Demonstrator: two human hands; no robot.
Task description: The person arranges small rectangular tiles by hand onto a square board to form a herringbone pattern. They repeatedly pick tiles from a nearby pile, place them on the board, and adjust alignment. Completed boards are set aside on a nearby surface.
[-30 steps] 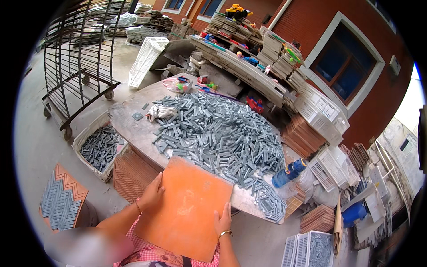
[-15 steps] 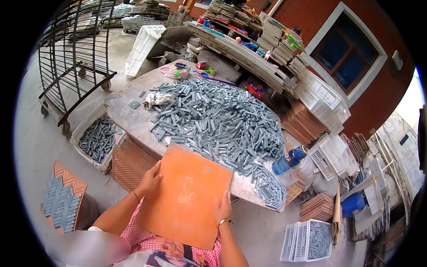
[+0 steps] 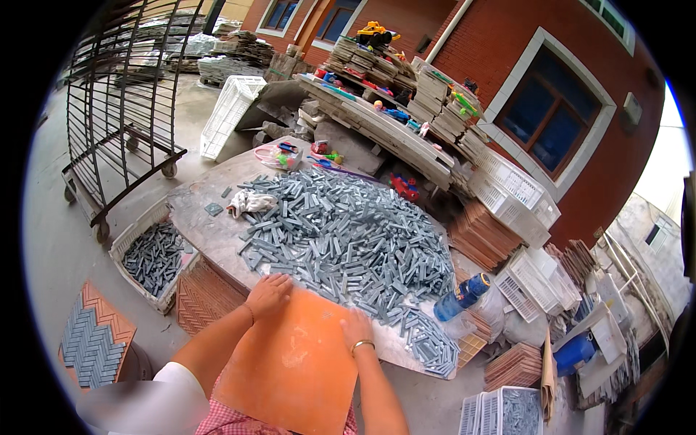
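Note:
A flat orange board (image 3: 293, 362) lies tilted across my lap, its far edge against the near side of the tile-covered table. My left hand (image 3: 270, 295) grips its far left corner, fingers bent over the edge. At the far right corner is my right hand (image 3: 355, 330), somewhat blurred, its fingers curled at the rim. Just beyond both hands spreads a big heap of narrow grey tile strips (image 3: 348, 239). The undersides of my fingers are hidden.
A white work glove (image 3: 251, 204) and blue bottle (image 3: 462, 297) rest on the table (image 3: 199, 185). Left are a crate of strips (image 3: 130, 272), ridged orange boards (image 3: 206, 296), a herringbone-tiled board (image 3: 93, 344) and a wheeled rack (image 3: 123, 170). White crates (image 3: 482, 413) stand right.
My hands have moved from the board's sides up to its far corners. The board sits lower in view and closer to me, and the view has tipped upward.

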